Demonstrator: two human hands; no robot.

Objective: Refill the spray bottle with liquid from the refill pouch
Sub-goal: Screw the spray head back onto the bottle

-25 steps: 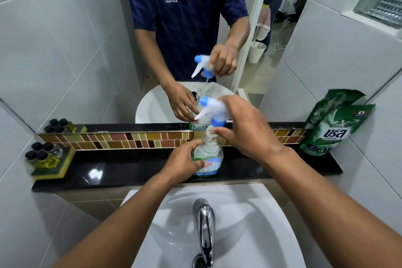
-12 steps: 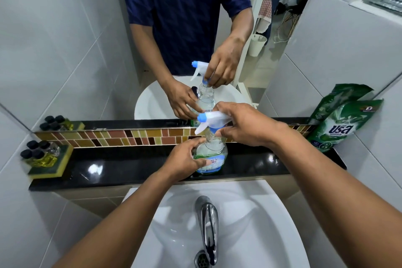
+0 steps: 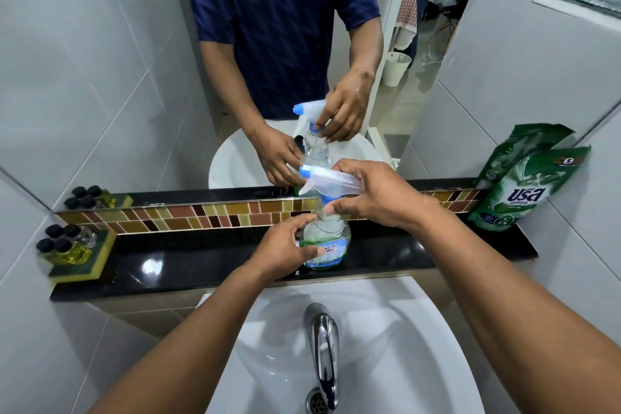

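Observation:
A clear spray bottle (image 3: 327, 240) with a green and blue label stands upright on the black shelf (image 3: 201, 262) behind the sink. My left hand (image 3: 285, 250) grips its body from the left. My right hand (image 3: 373, 195) is closed on the white trigger head (image 3: 331, 176) with its blue nozzle, fingers at the blue collar on the bottle's neck. The head sits on the neck, nozzle pointing left. The green refill pouch (image 3: 524, 188) leans upright against the wall at the shelf's right end, untouched.
A white sink (image 3: 403, 346) with a chrome tap (image 3: 324, 343) lies below the shelf. Small dark-capped bottles on a yellow-green sponge (image 3: 72, 254) sit at the shelf's left end. A mirror (image 3: 134, 60) above reflects the person and bottle.
The trigger head has come down from above the neck onto the bottle. My right hand has lowered with it. My left hand stays on the bottle.

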